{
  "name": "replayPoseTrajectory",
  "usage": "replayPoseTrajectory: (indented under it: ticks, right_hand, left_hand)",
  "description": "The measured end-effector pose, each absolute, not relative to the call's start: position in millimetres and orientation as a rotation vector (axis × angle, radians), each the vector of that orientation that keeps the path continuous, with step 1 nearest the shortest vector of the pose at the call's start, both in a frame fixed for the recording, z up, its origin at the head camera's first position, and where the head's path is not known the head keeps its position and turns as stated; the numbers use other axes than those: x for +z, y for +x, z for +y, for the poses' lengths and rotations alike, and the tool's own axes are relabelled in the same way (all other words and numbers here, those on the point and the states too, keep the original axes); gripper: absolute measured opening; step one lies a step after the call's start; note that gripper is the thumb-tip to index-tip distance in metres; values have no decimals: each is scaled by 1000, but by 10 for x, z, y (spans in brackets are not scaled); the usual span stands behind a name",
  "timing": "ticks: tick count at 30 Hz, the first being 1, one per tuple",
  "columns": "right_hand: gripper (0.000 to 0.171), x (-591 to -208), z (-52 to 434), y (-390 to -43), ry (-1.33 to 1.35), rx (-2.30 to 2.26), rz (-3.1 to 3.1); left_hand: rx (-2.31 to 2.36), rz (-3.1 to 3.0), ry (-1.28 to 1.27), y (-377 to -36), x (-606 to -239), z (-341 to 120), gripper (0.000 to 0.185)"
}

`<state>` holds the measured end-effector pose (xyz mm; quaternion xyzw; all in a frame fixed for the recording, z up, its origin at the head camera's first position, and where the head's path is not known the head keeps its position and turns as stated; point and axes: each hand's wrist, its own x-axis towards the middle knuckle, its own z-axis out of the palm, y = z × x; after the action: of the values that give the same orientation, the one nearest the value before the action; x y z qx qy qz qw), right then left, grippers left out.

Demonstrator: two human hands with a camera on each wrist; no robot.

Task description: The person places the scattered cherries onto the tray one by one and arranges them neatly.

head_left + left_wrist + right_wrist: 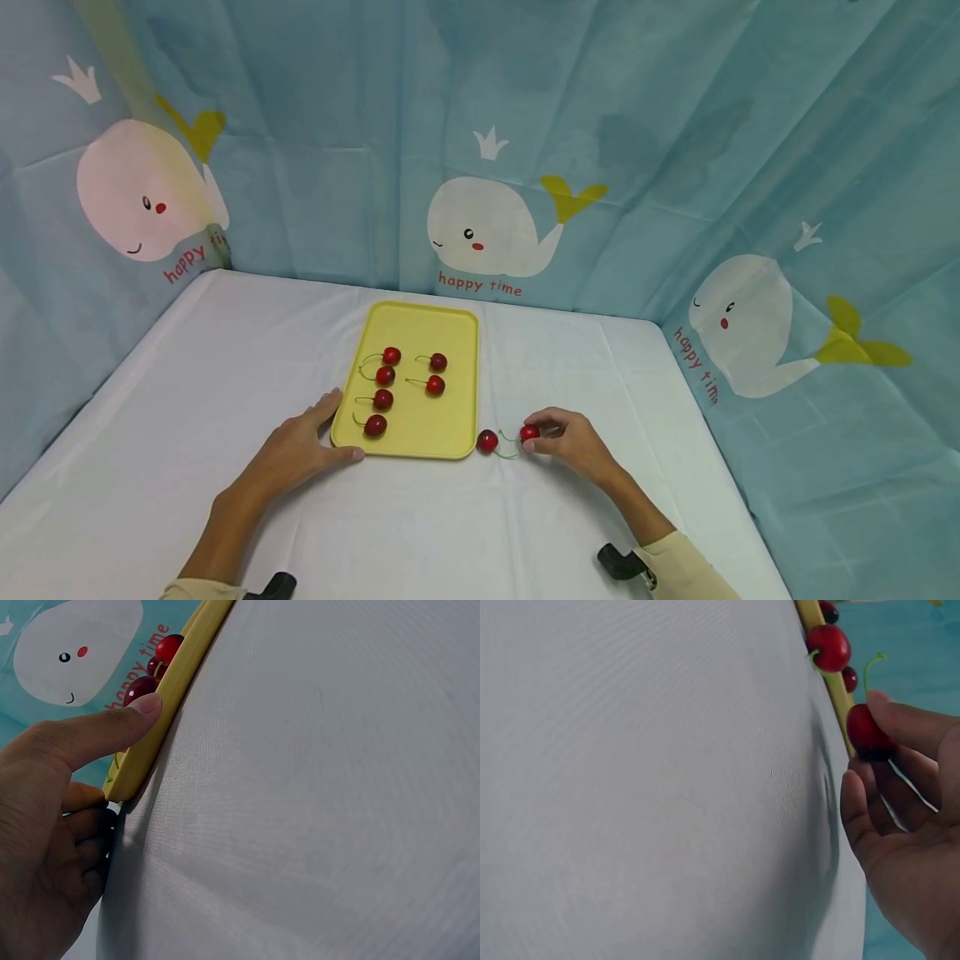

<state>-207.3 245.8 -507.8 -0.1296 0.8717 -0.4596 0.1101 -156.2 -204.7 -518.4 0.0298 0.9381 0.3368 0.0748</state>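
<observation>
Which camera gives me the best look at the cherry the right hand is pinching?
The right wrist view: the pinched cherry fills the frame large, stem up, between the right hand's fingertips. The head view shows it small, beside a loose cherry. The left wrist view misses it.

This looks like a staged recording booth rather than a lived-in room: a table under a plain white cloth is walled on the left, far and right sides by a blue curtain printed with cartoon whales.
</observation>
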Motion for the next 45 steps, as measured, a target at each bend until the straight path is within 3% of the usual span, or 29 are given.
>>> replayPoseTrajectory:
  ticks: [18,25,45]
  right_hand:
    - [33,-5019,2151,-2054,-428,-1491,2514]
    - [41,-5003,1952,-2060,-470,-1518,2514]
    - [34,-4979,1421,-2071,-654,-1495,2480]
  left_hand:
    - [1014,2797,70,-1562,-5188,-2052,121]
    - [1018,2796,64,-1562,-5202,-2061,121]
    - [1008,2812,78,-1569,-5198,-2040,121]
